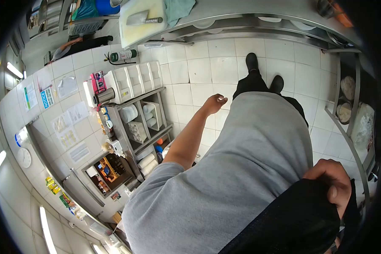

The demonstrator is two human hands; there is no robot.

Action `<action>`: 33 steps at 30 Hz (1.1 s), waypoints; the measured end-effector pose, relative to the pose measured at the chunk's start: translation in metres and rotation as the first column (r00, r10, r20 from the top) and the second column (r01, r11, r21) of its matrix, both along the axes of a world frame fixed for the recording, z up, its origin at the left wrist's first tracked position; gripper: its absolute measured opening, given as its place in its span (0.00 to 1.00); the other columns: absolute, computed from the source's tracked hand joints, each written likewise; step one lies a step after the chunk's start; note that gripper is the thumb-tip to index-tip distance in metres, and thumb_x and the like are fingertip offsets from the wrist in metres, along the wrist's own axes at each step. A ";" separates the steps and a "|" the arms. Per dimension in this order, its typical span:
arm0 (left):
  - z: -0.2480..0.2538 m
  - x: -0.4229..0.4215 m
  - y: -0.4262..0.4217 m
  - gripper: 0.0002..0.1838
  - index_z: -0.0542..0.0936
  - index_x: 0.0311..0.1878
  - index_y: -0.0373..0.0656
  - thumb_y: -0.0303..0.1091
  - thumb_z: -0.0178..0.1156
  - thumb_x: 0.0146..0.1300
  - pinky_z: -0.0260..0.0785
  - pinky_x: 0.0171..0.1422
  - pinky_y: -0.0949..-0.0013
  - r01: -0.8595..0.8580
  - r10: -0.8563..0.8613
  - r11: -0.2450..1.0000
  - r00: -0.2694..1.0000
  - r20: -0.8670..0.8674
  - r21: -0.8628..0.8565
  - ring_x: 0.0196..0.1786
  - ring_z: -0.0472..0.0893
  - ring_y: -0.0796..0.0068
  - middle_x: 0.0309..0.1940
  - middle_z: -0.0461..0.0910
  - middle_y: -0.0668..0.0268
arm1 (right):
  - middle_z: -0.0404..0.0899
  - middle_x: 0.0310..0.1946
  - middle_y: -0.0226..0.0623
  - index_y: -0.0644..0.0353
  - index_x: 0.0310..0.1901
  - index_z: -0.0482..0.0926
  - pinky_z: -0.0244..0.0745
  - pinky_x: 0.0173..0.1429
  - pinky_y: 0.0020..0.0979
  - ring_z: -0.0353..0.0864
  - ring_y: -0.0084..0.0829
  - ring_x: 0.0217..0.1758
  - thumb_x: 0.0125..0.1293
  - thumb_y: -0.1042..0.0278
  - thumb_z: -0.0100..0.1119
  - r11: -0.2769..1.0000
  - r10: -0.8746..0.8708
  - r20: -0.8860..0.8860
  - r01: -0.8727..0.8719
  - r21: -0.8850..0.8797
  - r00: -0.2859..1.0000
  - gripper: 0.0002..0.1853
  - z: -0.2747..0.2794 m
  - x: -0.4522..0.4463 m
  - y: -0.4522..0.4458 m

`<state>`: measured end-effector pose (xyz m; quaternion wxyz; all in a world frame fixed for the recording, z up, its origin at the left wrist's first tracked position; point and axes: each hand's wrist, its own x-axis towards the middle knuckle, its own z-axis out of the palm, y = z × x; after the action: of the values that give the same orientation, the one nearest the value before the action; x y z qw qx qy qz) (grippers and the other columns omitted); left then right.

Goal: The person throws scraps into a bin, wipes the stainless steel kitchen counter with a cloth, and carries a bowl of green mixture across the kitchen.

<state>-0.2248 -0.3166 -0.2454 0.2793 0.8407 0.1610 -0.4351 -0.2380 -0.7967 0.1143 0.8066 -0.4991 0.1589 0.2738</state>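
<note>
My left hand (216,104) hangs over the tiled floor, left of the grey shirt (249,144). Its fingers are loosely curled, not pressed into a fist, and nothing shows in them. At the lower right, my right hand (334,182) is closed on a black cloth (279,220), thumb outermost. The cloth lies across the lower part of the shirt, and its lower end runs out of view. Two black shoes (252,62) stand on the floor beyond the shirt.
A steel counter (241,16) at the top bears a cutting board (133,34) with a scraper. White bins (135,80) sit on a shelf unit (135,101) at the left. Another rack (354,148) stands right. A person (84,45) is in the background, upper left.
</note>
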 end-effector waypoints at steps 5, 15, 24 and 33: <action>-0.003 0.003 0.001 0.32 0.80 0.63 0.36 0.58 0.61 0.74 0.78 0.53 0.60 0.017 -0.017 1.000 1.000 -0.017 -0.002 0.44 0.87 0.64 0.51 0.86 0.51 | 0.83 0.24 0.43 0.77 0.34 0.82 0.71 0.30 0.26 0.80 0.30 0.23 0.55 0.33 0.68 0.986 0.066 -0.045 -0.072 -0.150 0.997 0.40 0.011 0.004 -0.010; 0.007 0.007 0.013 0.35 0.79 0.65 0.35 0.60 0.61 0.72 0.76 0.64 0.56 -0.031 0.030 1.000 0.999 -0.021 -0.006 0.59 0.84 0.49 0.54 0.85 0.45 | 0.81 0.22 0.40 0.72 0.35 0.78 0.69 0.27 0.24 0.79 0.27 0.21 0.53 0.21 0.66 0.964 0.229 -0.050 -0.233 -0.129 0.972 0.46 0.044 0.017 -0.017; 0.022 -0.002 0.016 0.33 0.80 0.63 0.35 0.59 0.62 0.72 0.77 0.59 0.57 -0.051 0.053 0.998 0.995 -0.087 0.022 0.52 0.86 0.55 0.51 0.86 0.48 | 0.83 0.25 0.52 0.74 0.36 0.74 0.75 0.28 0.26 0.82 0.31 0.23 0.51 0.26 0.75 0.984 0.176 -0.072 -0.176 0.005 0.982 0.46 0.044 0.014 -0.034; 0.017 0.009 0.009 0.33 0.80 0.63 0.36 0.59 0.61 0.73 0.77 0.59 0.56 -0.022 0.022 1.000 0.998 -0.052 -0.008 0.51 0.87 0.54 0.51 0.86 0.48 | 0.85 0.31 0.59 0.77 0.43 0.72 0.82 0.33 0.30 0.86 0.36 0.27 0.53 0.38 0.82 0.930 0.257 0.006 -0.248 0.273 0.966 0.43 0.027 0.008 -0.047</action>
<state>-0.2154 -0.3074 -0.2285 0.2832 0.8263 0.1756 -0.4541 -0.2299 -0.8438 0.1416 0.8229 -0.3961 0.0665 0.4019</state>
